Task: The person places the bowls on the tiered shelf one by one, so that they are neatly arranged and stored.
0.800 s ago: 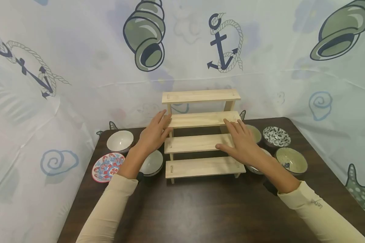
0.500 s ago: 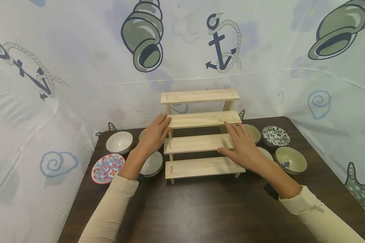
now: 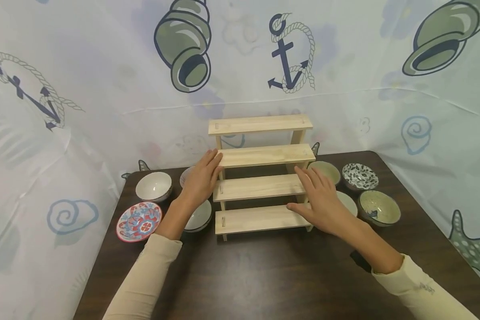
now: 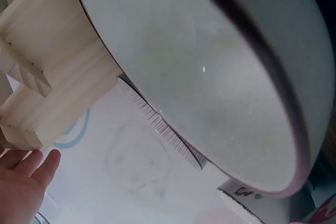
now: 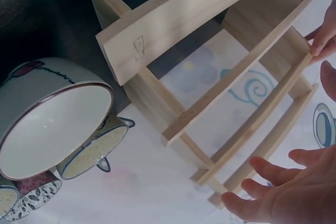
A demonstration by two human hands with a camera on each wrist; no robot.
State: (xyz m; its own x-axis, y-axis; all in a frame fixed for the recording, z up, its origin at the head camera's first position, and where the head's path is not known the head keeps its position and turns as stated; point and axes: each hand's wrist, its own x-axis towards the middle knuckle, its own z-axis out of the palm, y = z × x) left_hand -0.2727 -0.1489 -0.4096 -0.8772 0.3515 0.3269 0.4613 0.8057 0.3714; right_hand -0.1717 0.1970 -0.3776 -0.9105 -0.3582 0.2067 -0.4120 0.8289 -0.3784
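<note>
A pale wooden stand with stepped shelves (image 3: 260,189) stands toward the back of the dark table. My left hand (image 3: 202,180) is at its left side, fingers extended, with the fingertips at the end of the second shelf from the top. In the left wrist view, the fingertips of this left hand (image 4: 23,184) are right at the wood. My right hand (image 3: 322,200) is by the stand's right side, fingers spread and slightly bent, thumb over the lowest shelf's right part. In the right wrist view, the right hand (image 5: 294,187) has nothing in its grasp.
Left of the stand are a white bowl (image 3: 154,186), a red-and-blue patterned dish (image 3: 139,221) and a pale bowl (image 3: 200,217). On the right stand a green bowl (image 3: 328,171), a leaf-patterned bowl (image 3: 360,176), a yellowish bowl (image 3: 384,209) and a partly hidden cream bowl (image 3: 348,203). Printed cloth hangs behind.
My right hand has slid down and toward me, from the second shelf's edge to below it. The left fingers have lowered and drawn closer together. The stand keeps its place.
</note>
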